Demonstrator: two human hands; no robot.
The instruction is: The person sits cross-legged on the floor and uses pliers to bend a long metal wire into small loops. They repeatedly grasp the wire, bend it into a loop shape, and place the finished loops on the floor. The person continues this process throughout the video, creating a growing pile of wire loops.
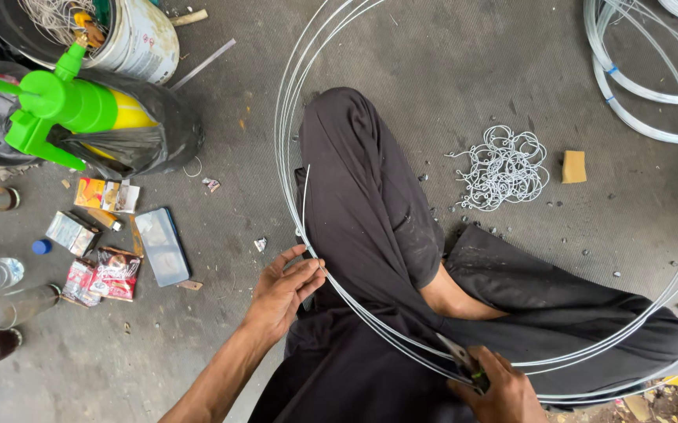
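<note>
A big coil of thin silver wire (288, 102) loops around my crossed legs in black trousers (370, 204) on the grey floor. My left hand (284, 290) pinches a strand of that wire beside my left knee; the strand's free end sticks upward. My right hand (496, 388) sits at the lower edge, closed on pliers (464, 362) whose jaws meet the wire over my lap. A heap of small bent wire hooks (503, 168) lies beyond my right leg.
A green and yellow sprayer (57, 102) rests on a black bag at the left, near a white bucket (139, 39). A phone (163, 247), packets and bottles lie on the floor at left. More wire coils (629, 86) and a tan block (574, 166) lie at right.
</note>
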